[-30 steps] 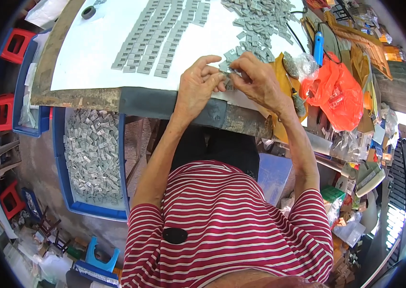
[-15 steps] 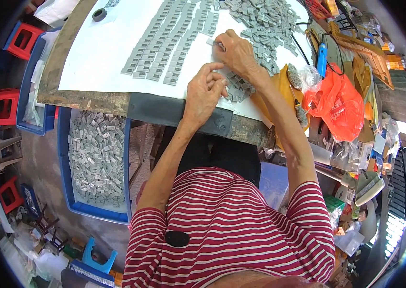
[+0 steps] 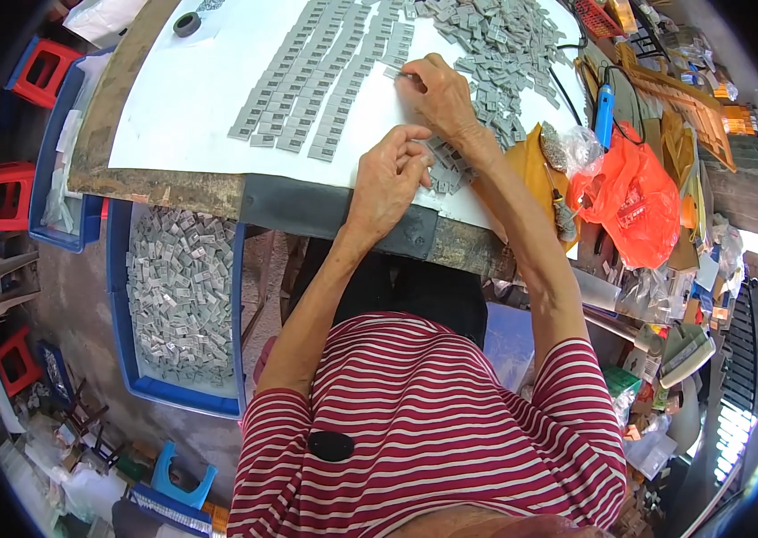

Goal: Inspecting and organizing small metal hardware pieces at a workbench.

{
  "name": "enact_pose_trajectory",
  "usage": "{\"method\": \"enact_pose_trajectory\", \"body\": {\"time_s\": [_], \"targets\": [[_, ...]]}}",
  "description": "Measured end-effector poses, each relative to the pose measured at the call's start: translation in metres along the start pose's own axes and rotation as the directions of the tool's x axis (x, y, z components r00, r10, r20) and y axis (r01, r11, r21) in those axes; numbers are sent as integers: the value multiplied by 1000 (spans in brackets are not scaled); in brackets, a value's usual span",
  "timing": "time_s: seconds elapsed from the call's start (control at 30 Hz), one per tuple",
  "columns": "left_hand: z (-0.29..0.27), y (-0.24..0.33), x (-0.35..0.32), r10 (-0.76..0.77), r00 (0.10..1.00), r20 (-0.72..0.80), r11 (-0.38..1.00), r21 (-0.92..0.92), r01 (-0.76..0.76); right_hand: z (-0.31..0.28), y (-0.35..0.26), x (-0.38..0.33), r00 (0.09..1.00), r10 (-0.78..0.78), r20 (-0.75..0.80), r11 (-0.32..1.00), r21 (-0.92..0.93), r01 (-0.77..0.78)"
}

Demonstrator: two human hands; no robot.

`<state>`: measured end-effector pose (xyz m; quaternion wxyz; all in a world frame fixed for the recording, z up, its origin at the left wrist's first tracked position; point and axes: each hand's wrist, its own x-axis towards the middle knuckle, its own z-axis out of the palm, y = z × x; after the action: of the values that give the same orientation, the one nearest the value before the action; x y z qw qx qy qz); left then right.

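Small flat grey rectangular pieces (image 3: 290,103), each with a dark square, lie in long overlapping columns on a white sheet (image 3: 183,112). My right hand (image 3: 440,99) is closed, thumb against fingers, on one grey piece (image 3: 392,73) that pokes out left of the fingertips, just below the end of the shortest column. Nearer to me is my left hand (image 3: 390,179), fingers curled in beside some loose grey pieces (image 3: 451,166); whatever they hold is hidden. A large heap of the same pieces (image 3: 500,54) spreads beyond my right hand.
Below the table's left front edge stands a blue tray (image 3: 183,400) full of similar pieces. Right of my right forearm are a red plastic bag (image 3: 644,211), a blue-handled tool (image 3: 604,117) with a cord, and yellow cloth (image 3: 527,161). A black tape roll (image 3: 186,24) lies far left.
My left hand has shifted slightly right and its fingers have curled in more. My right hand, with the grey piece, stays close to the same place near the shortest column.
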<state>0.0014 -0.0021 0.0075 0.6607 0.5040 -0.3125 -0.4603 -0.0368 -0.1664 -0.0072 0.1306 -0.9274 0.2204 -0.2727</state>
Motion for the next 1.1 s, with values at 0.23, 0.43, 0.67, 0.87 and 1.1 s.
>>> {"method": "enact_pose_trajectory", "body": {"time_s": [0.23,0.43,0.67,0.87,1.1], "targets": [[1,0,0,23,1000,-13,1000,-10,-24,0,1,0,999,-28,-16,998,58,28],[1,-2,0,23,1000,-8,1000,6,-23,0,0,0,999,40,-26,992,120,-36],[-1,-3,1,-9,1000,13,1000,19,8,10,-1,4,997,-9,-71,998,69,14],[-2,-3,-1,-32,999,35,999,41,31,12,0,8,997,43,-71,994,102,-35],[-2,-7,1,2,1000,29,1000,4,-2,8,1,8,997,55,-47,990,134,-48]]}}
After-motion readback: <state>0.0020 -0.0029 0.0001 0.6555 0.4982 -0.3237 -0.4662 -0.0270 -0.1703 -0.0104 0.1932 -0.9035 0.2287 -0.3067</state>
